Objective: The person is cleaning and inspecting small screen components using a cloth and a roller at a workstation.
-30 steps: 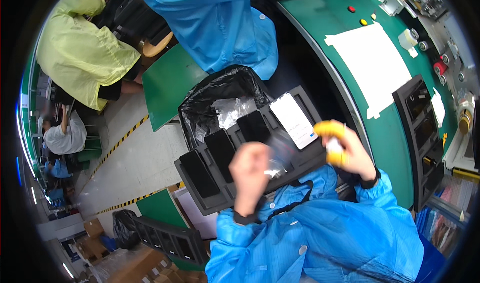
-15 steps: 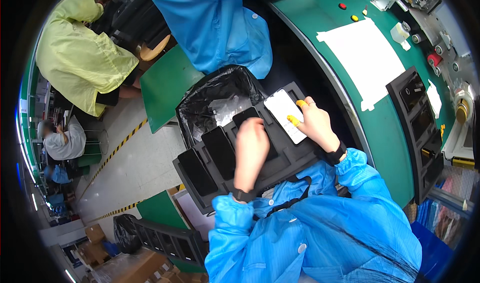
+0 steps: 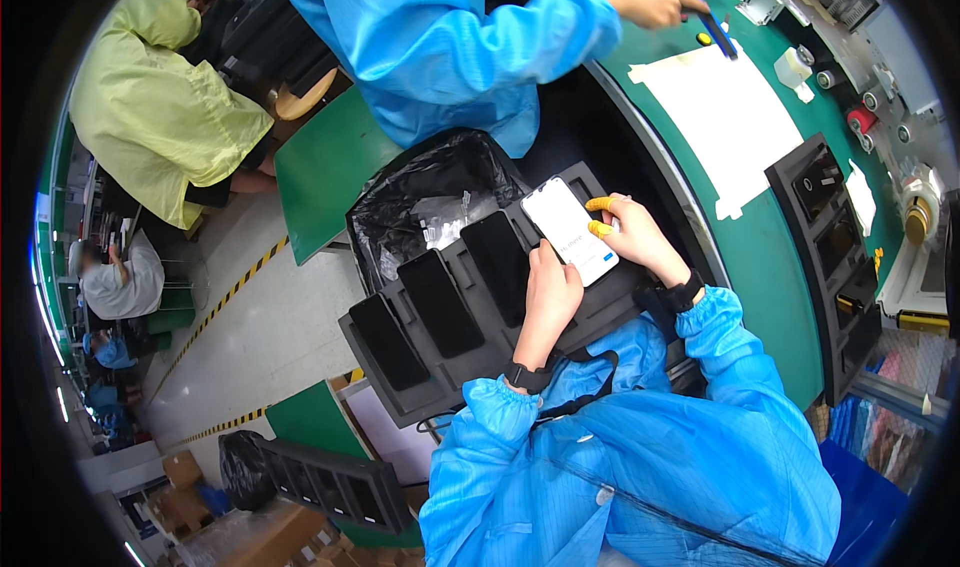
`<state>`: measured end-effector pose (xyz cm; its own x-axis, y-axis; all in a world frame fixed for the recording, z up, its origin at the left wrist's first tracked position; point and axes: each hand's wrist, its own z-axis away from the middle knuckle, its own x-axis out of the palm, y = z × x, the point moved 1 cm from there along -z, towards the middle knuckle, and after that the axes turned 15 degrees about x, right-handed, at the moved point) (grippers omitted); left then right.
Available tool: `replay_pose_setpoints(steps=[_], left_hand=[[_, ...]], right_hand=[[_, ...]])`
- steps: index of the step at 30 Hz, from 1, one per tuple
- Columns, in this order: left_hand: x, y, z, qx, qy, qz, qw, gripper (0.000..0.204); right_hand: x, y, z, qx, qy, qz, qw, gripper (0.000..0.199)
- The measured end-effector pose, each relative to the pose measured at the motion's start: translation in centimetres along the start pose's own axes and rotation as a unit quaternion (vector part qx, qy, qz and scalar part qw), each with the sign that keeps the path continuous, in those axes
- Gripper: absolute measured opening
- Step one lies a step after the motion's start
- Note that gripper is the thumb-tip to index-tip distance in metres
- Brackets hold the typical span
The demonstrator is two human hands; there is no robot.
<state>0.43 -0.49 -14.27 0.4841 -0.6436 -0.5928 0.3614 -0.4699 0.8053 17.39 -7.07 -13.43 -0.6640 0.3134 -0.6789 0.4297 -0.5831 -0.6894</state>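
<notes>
Both hands gripped a lit phone (image 3: pixel 570 231) over the black tray (image 3: pixel 480 307).
Left hand (image 3: pixel 550 292) and right hand (image 3: pixel 630 237) fingers pinched its edges; it looked slick and fragile.

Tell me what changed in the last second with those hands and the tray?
Both hands came down from chest height onto the black moulded tray. The left hand and right hand now rest on the white-screened phone in its slot. The three dark phones stayed put.
</notes>
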Motion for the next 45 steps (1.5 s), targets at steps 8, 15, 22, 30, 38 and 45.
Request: replay_pose_setpoints(steps=[8,15,22,30,38,45], left_hand=[[0.7,-0.1,0.7,-0.011,0.037,0.056,0.998,0.063],[1.4,-0.4,0.8,0.034,0.065,0.076,0.994,0.065],[1.7,-2.0,0.9,0.068,0.078,0.089,0.991,0.064],[0.3,2.0,1.9,0.150,0.115,-0.118,0.975,0.059],[1.1,1.6,2.7,0.179,0.070,-0.267,0.944,0.060],[0.6,1.7,6.3,0.266,0.054,-0.198,0.942,0.030]], right_hand=[[0.3,0.1,-0.1,0.049,-0.004,-0.046,0.998,0.039],[0.8,0.9,0.1,0.007,0.009,0.011,1.000,0.040],[-1.9,0.8,0.4,0.063,0.043,-0.145,0.987,0.040],[-1.9,1.8,0.6,0.014,-0.016,-0.324,0.946,0.050],[-1.4,-0.1,2.5,-0.221,0.016,-0.008,0.975,0.027],[0.0,0.0,1.5,-0.339,-0.061,0.218,0.913,0.021]])
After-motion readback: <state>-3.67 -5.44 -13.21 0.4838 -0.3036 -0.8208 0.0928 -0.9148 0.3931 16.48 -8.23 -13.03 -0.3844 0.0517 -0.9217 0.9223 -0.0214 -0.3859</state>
